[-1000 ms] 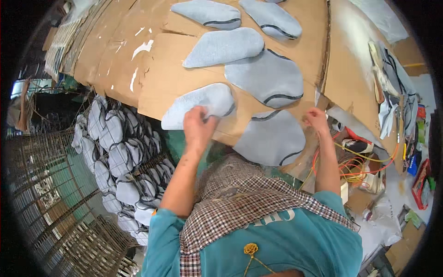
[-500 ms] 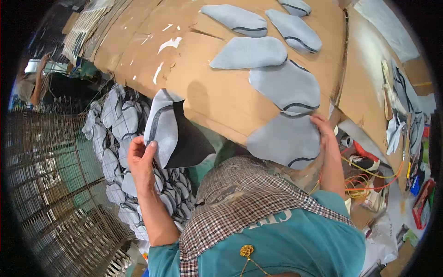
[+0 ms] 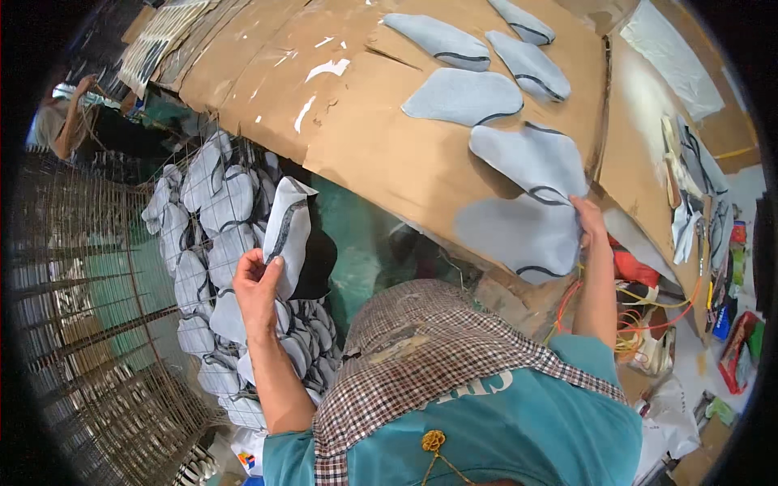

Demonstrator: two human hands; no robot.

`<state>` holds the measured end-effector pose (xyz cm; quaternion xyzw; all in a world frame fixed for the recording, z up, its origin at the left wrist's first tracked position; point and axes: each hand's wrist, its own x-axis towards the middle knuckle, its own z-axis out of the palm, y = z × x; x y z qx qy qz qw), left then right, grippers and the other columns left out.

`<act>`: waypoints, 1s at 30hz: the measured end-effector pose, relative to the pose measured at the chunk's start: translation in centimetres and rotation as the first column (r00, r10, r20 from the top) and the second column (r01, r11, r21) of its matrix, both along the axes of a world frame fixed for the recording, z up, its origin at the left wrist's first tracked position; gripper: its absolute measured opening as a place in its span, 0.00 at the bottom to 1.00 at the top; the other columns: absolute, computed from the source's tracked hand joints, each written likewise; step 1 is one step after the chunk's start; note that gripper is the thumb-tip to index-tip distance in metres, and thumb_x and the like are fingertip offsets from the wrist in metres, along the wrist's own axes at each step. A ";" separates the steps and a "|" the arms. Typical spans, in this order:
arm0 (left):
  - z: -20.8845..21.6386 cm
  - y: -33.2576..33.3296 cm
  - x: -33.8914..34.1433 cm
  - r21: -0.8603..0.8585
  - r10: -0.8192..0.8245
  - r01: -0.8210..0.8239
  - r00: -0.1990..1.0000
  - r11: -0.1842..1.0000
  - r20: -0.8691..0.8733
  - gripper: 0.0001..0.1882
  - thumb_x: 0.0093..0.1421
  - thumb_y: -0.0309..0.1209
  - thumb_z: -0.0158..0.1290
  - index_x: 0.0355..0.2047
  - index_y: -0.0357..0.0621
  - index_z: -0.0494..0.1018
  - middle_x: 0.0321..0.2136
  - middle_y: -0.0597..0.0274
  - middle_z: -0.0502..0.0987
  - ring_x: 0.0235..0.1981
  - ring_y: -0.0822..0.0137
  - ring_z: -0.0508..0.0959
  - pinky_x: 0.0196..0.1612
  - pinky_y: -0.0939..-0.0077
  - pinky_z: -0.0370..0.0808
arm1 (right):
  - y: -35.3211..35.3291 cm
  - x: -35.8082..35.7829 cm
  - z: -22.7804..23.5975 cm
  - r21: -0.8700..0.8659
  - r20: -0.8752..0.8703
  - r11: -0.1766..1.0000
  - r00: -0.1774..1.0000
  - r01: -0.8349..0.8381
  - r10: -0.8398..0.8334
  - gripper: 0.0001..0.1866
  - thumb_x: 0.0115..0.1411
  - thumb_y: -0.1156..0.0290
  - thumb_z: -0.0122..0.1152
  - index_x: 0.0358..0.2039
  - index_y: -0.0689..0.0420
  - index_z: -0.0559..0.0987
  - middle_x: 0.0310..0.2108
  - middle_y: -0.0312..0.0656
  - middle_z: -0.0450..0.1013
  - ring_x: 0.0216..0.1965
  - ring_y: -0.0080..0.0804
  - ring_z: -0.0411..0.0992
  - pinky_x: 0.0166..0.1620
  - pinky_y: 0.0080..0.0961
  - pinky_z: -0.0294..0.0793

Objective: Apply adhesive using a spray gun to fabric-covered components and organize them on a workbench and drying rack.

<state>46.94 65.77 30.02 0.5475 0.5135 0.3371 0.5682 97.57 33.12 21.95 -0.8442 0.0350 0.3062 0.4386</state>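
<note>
Grey fabric piece (image 3: 285, 233): pale blue-grey, rounded, edged with a dark line, hanging upright off the near-left edge of the cardboard-covered desk (image 3: 381, 146), above the wire basket.
Left hand (image 3: 258, 285): fingers clamped on the lower end of the grey fabric piece, thumb on its near side.
Right hand (image 3: 589, 217): at the near-right edge of the desk, fingers together and resting on the right rim of the nearest flat piece (image 3: 519, 235); whether they pinch it I cannot tell.
Nearest flat piece: lies flat, overhanging the desk's near edge, touching the next piece (image 3: 531, 158) beyond it.
Other flat pieces (image 3: 463, 95): laid out in a line running away across the desk toward its far-right part.
Wire basket (image 3: 97, 324): left of the desk and lower, filled with a heap of stacked pieces (image 3: 207, 243) of the same grey fabric.
Cables (image 3: 640, 316): orange and yellow, coiled below the desk's right side.
Another person (image 3: 69, 121): beyond the desk's far-left corner.
</note>
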 end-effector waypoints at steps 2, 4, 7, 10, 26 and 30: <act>-0.2 0.1 -1.7 -0.015 -0.013 0.013 1.000 1.000 -0.008 0.11 0.51 0.23 0.58 0.34 0.40 0.70 0.27 0.72 0.71 0.28 0.81 0.68 0.34 0.87 0.65 | -2.0 -0.8 2.8 -0.116 0.075 0.993 0.997 -0.012 0.021 0.25 0.53 0.52 0.56 0.40 0.62 0.75 0.38 0.43 0.73 0.37 0.33 0.70 0.40 0.30 0.69; -0.7 0.1 -3.3 -0.034 -0.018 0.019 0.999 0.999 0.034 0.11 0.50 0.23 0.58 0.34 0.40 0.71 0.28 0.72 0.71 0.28 0.80 0.69 0.35 0.86 0.66 | -3.6 -2.1 5.5 0.024 0.005 0.998 0.998 0.062 -0.062 0.25 0.53 0.51 0.56 0.38 0.61 0.76 0.38 0.41 0.73 0.39 0.32 0.69 0.41 0.29 0.67; -1.5 0.0 -5.8 -0.043 -0.001 0.005 0.996 0.999 0.089 0.11 0.50 0.23 0.59 0.34 0.41 0.71 0.29 0.71 0.72 0.29 0.79 0.70 0.36 0.84 0.67 | -4.7 -4.2 11.0 -0.068 0.271 0.996 0.962 0.061 -0.041 0.27 0.53 0.46 0.56 0.37 0.61 0.77 0.37 0.40 0.72 0.39 0.31 0.68 0.43 0.27 0.65; -2.1 0.0 -8.5 0.017 -0.072 0.070 0.989 0.997 0.130 0.13 0.47 0.23 0.60 0.34 0.41 0.72 0.27 0.72 0.72 0.28 0.79 0.70 0.33 0.85 0.68 | -1.8 -7.0 16.7 -0.191 0.452 0.980 0.880 -0.060 0.142 0.19 0.56 0.52 0.56 0.29 0.58 0.76 0.27 0.31 0.69 0.30 0.21 0.62 0.36 0.22 0.63; 6.6 13.2 -24.2 0.469 0.344 -0.194 0.903 0.862 -0.259 0.17 0.44 0.28 0.61 0.35 0.40 0.72 0.31 0.64 0.72 0.33 0.69 0.72 0.36 0.76 0.69 | 57.0 -36.2 16.4 0.688 0.278 0.453 0.782 -0.567 0.557 0.21 0.52 0.55 0.63 0.33 0.62 0.75 0.29 0.40 0.72 0.29 0.25 0.68 0.33 0.24 0.69; 3.5 16.5 -25.2 0.637 0.516 -0.169 0.752 0.752 -0.410 0.19 0.42 0.27 0.61 0.36 0.39 0.70 0.34 0.56 0.70 0.37 0.59 0.71 0.40 0.68 0.69 | 70.1 -44.3 10.8 0.820 0.184 0.347 0.784 -0.455 0.592 0.23 0.53 0.54 0.62 0.34 0.65 0.74 0.32 0.43 0.72 0.32 0.28 0.68 0.34 0.28 0.69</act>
